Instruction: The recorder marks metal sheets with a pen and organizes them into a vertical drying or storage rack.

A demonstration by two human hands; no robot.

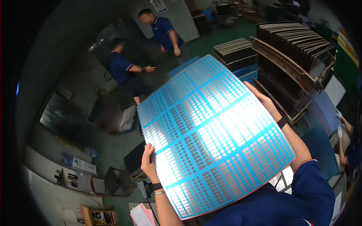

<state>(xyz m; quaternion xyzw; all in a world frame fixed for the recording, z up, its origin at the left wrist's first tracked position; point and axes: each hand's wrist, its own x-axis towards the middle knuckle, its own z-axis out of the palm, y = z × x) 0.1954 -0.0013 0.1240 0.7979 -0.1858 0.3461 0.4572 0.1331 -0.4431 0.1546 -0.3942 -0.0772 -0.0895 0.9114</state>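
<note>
A large, thin circuit board panel fills the middle of the view, tilted, its blue face covered in rows of shiny dots and small bars. Bright light glares off its centre and left edge. My left hand is closed on the panel's left edge, with fingertips showing at the rim. On the opposite edge, my right hand grips the upper right side, its fingers along the rim and partly hidden behind it. Each wrist wears a dark band. The panel covers part of my body.
Metal racks holding several upright panels stand close on the right, beside a smaller slotted rack. A co-worker's gloved hands are at far right. Two people stand beyond, far left. Pink and white papers lie lower left, near a chair.
</note>
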